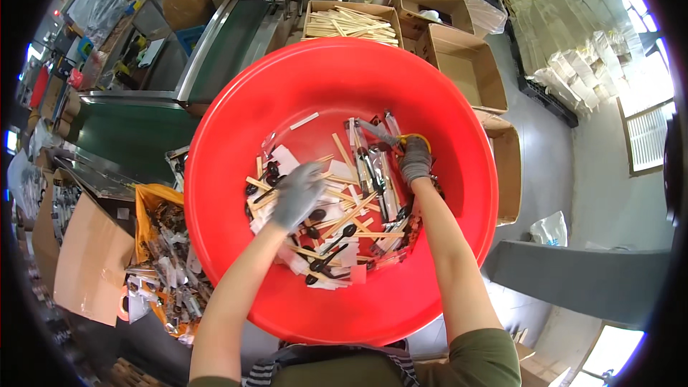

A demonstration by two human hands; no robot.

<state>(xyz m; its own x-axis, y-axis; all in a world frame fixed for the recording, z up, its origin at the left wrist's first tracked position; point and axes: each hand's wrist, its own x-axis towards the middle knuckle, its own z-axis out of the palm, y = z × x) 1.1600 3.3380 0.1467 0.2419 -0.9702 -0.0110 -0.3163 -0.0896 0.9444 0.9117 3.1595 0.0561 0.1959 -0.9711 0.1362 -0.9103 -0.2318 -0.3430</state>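
Observation:
A big round red tub [337,315] stands in front of me, with a loose pile of cutlery in its bottom. Black plastic spoons [349,231], pale wooden chopsticks [351,215], white paper napkins [285,159] and clear wrappers lie mixed there. My right hand [414,161], in a grey glove, is closed round the yellow handle of a pair of scissors [376,130], whose blades point left over some wrapped cutlery packs [383,183]. Over the left part of the pile is my grey-gloved left hand [297,197], blurred by motion; its fingers are not clear enough to read.
Behind the tub stands a carton of chopsticks [351,23], beside several open cardboard boxes [462,64]. A green conveyor belt [132,140] runs at the left. Nearer on that side, an orange sack [147,208] holds wrapped packs. A grey beam [573,279] crosses the right side.

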